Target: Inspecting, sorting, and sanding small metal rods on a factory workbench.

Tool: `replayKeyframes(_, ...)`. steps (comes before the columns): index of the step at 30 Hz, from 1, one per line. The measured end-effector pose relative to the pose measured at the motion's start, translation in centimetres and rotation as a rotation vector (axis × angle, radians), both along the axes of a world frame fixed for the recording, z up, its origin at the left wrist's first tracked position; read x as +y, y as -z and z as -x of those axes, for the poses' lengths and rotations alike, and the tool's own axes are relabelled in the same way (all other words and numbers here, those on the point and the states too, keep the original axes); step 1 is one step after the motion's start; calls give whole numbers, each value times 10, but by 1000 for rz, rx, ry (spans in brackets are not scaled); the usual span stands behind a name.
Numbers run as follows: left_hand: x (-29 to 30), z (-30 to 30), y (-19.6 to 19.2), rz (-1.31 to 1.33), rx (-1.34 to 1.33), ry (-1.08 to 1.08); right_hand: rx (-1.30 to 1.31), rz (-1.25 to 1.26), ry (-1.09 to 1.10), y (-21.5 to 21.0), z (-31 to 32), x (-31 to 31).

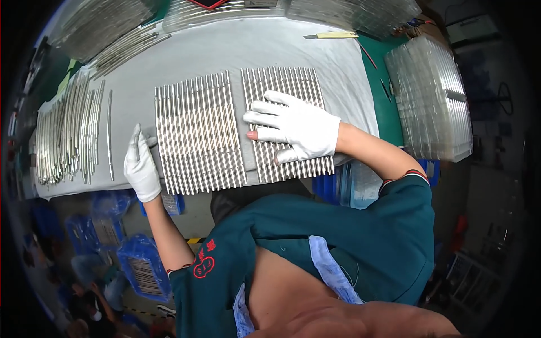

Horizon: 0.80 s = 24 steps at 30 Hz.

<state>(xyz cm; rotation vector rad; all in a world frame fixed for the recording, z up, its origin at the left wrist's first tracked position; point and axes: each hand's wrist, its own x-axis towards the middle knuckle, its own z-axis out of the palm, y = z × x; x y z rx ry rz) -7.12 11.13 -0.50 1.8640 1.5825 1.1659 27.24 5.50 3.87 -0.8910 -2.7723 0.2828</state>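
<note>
Two rows of metal rods are lying before me on a pale cloth [236, 45]: the left row [200, 135] is sitting toward 10 o'clock from the middle of my view, the right row [265, 158] toward 12. My right hand [304, 130], white-gloved, is resting open, palm down, across the right row, fingers spreading toward 9 o'clock, with index and thumb tips showing bare. My left hand [141, 172], also gloved, is standing open and edge-on just beside the left row; I cannot tell whether it is touching. Toward 9 o'clock, one single rod [110, 135] is lying near a loose pile of rods [67, 135]. A yellow-handled knife [337, 35] is lying toward 1 o'clock, and clear plastic trays [428, 98] are standing toward 2.
</note>
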Motion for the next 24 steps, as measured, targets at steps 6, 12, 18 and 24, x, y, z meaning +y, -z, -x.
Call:
replayKeyframes(6,1,-3,1,-4,-22,1,-25,16,-13,3,1,0)
replayKeyframes(12,6,1,4,-13,-44,16,-13,-58,-31,2,-2,7)
replayKeyframes(18,7,3,3,14,-42,18,32,-144,190,-17,-16,48)
replayKeyframes(24,5,1,0,57,-4,-33,-112,-89,70,9,-10,38)
